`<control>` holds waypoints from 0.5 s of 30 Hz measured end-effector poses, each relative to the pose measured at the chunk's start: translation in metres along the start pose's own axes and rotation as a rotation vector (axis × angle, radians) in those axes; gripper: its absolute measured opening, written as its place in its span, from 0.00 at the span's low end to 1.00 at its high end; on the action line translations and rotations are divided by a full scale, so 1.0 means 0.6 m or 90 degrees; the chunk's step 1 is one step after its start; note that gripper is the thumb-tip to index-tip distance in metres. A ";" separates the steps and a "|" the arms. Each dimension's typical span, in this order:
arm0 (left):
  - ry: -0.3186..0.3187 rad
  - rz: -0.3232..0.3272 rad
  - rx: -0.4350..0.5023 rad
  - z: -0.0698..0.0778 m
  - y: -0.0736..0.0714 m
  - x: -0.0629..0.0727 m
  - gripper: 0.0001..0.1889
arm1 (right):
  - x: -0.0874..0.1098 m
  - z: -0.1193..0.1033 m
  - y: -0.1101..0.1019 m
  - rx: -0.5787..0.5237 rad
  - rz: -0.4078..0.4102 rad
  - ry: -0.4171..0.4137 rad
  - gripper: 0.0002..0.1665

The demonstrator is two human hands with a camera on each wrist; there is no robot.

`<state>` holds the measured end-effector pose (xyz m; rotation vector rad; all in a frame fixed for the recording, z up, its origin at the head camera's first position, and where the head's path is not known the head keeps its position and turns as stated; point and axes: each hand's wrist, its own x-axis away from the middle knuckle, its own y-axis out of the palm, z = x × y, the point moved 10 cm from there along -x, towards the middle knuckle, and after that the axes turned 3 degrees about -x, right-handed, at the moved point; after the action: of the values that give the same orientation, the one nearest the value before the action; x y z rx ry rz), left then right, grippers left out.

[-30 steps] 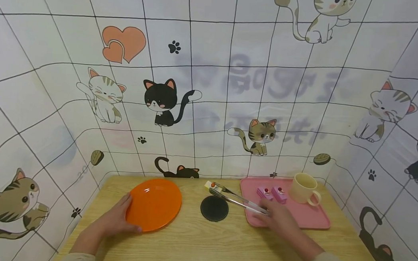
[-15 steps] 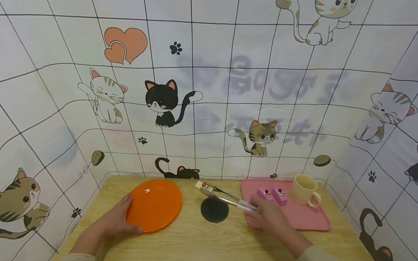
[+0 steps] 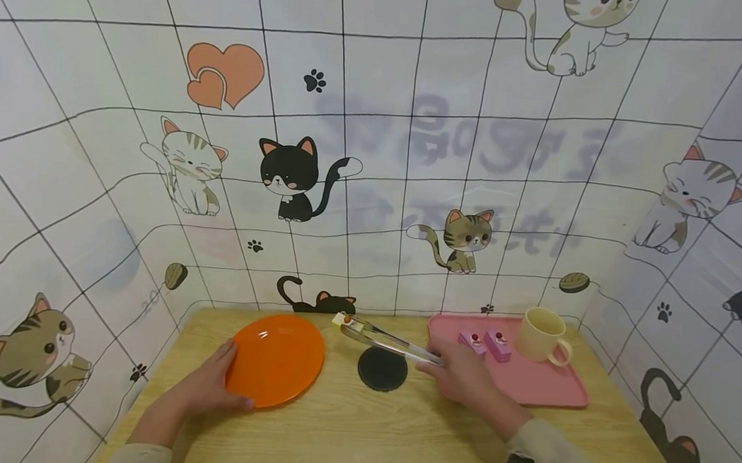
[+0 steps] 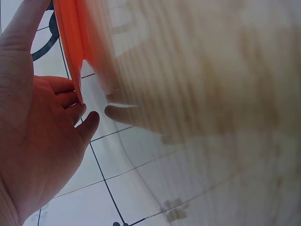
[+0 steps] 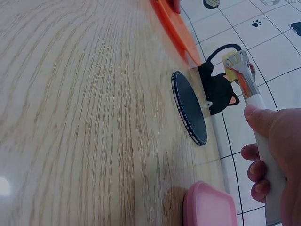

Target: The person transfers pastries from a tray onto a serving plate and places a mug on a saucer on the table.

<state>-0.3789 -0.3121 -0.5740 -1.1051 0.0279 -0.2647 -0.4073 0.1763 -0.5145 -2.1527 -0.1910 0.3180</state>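
Note:
My left hand holds the rim of a round orange plate on the table, its thumb along the near edge and fingers at the left side. In the left wrist view its fingers meet the orange rim. My right hand grips metal tongs with white handles, also seen in the right wrist view. Their tips pinch a small yellow-and-white cake piece with an orange topping, held above the table between plate and coaster. The black round coaster lies below the tongs.
A pink tray lies on the right of the wooden table. On it are two purple cake pieces with red toppings and a cream mug. A cat-patterned sheet encloses the back and sides.
My right hand has moved left with the tongs, carrying the cake piece from above the coaster toward the plate. The left hand and plate stay put.

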 end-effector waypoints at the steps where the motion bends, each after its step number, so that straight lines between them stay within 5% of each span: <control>1: 0.000 0.000 0.001 -0.001 0.000 0.000 0.77 | -0.002 -0.003 0.002 0.002 -0.002 -0.003 0.15; 15: -0.002 -0.003 0.005 -0.003 0.001 -0.002 0.76 | -0.024 -0.049 0.021 -0.022 0.004 -0.096 0.15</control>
<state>-0.3800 -0.3135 -0.5752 -1.0974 0.0217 -0.2674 -0.4118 0.1426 -0.5065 -2.1643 -0.2772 0.4844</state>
